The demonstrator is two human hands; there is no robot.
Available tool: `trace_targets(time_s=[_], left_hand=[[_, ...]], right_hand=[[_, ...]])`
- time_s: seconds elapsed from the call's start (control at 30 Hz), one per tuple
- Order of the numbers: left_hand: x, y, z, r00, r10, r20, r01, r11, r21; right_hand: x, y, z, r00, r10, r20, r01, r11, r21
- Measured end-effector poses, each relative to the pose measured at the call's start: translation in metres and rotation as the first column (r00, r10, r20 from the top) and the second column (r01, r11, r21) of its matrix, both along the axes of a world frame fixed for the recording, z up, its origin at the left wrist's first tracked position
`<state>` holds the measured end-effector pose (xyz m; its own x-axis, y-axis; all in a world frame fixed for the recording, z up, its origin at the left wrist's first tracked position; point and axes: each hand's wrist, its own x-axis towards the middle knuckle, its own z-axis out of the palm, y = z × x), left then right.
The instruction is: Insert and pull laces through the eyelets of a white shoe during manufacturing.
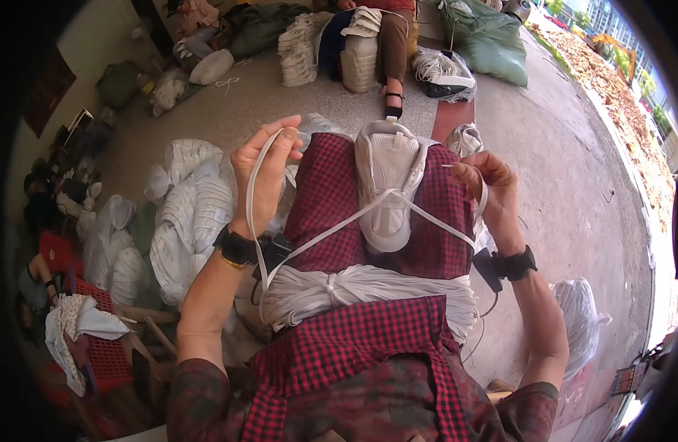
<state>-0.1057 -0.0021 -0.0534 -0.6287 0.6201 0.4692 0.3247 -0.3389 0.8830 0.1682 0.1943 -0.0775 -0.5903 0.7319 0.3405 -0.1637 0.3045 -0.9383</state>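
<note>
A white shoelace crosses over a pale beige shoe, which lies on my lap with its rounded toe toward me. Raised at the left, my left hand pinches one side of the lace between thumb and fingers, and a long loop hangs down past the wrist. My right hand pinches the other side, with a short tip sticking out by the thumb. Both lace lengths spread outward from the shoe in a V. A thick bundle of white laces, tied in the middle, rests across my lap.
Plastic-wrapped stacks of pale shoe parts stand on the floor at left. A red basket with cloth on it is at lower left. Ahead, a seated person's foot is near the shoe. A clear plastic bag lies at right.
</note>
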Motion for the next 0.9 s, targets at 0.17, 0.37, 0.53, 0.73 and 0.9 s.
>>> trace_targets(time_s=[0.17,0.37,0.53,0.73,0.9], left_hand=[[0.028,0.02,-0.045,0.975,-0.195,0.102,0.21,0.965,-0.158],[0.035,0.022,-0.07,0.948,-0.272,0.163,0.308,0.913,-0.267],[0.035,0.023,-0.065,0.965,-0.253,0.072,0.263,0.91,-0.32],[0.037,0.026,-0.069,0.97,-0.222,0.098,0.24,0.935,-0.26],[0.038,0.025,-0.07,0.97,-0.244,-0.008,0.229,0.92,-0.317]], right_hand=[[-0.03,-0.019,-0.031,0.965,0.099,0.241,-0.126,0.987,0.1],[-0.028,-0.025,-0.031,0.972,0.051,0.229,-0.088,0.984,0.155],[-0.029,-0.023,-0.031,0.973,0.061,0.222,-0.099,0.982,0.163],[-0.037,-0.023,-0.031,0.971,0.026,0.239,-0.072,0.98,0.184],[-0.042,-0.017,-0.031,0.943,0.013,0.334,-0.046,0.995,0.091]])
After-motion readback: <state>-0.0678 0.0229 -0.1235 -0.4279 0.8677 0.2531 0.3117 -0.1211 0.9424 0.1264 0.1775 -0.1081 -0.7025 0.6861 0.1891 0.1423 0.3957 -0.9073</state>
